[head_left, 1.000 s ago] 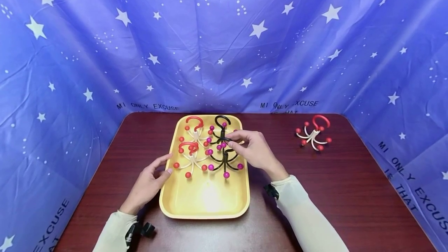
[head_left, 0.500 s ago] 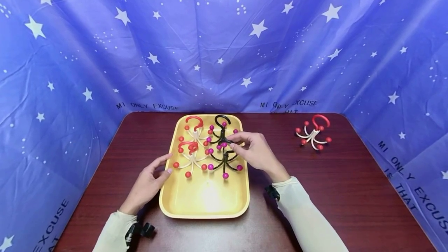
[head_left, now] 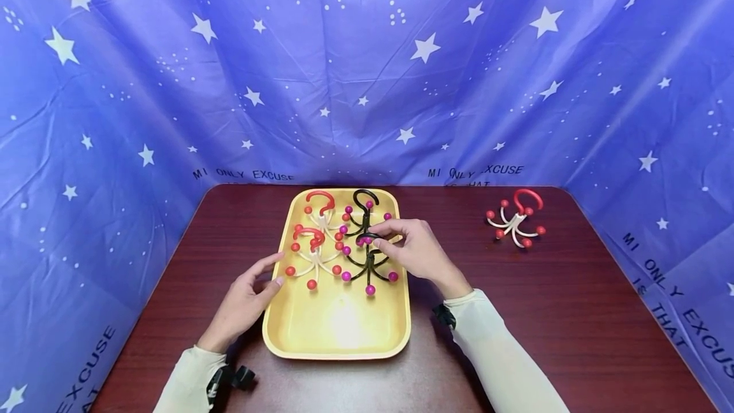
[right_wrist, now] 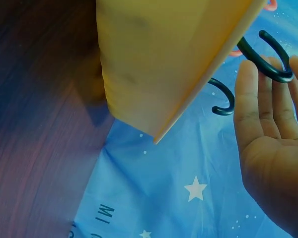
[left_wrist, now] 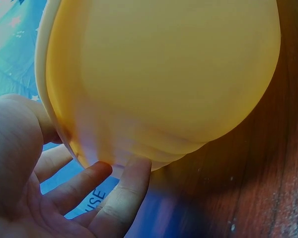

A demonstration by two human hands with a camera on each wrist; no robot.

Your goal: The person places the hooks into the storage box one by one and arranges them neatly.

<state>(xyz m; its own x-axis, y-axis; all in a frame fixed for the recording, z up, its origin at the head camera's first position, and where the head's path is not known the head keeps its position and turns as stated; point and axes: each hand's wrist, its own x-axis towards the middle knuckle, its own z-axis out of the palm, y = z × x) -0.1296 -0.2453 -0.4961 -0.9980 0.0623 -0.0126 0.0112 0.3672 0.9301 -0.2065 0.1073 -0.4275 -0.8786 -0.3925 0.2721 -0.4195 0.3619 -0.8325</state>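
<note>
A yellow tray lies on the table with two rows of claw hanger hooks in its far half. My right hand pinches the curved top of the nearer black hanger hook, which has purple ball tips. Behind it lies another black hook of the same kind. On the left are two white hooks with red tops and red balls, a nearer one and a farther one. My left hand holds the tray's left rim, with fingers against the outer wall.
One more white-and-red hanger hook stands at the table's far right. The brown table extends on both sides of the tray. A blue star-printed cloth hangs behind and beside it.
The right hand's fingertips and the top of the held black hook have shifted slightly toward the tray's near end. The left hand stays on the rim.
</note>
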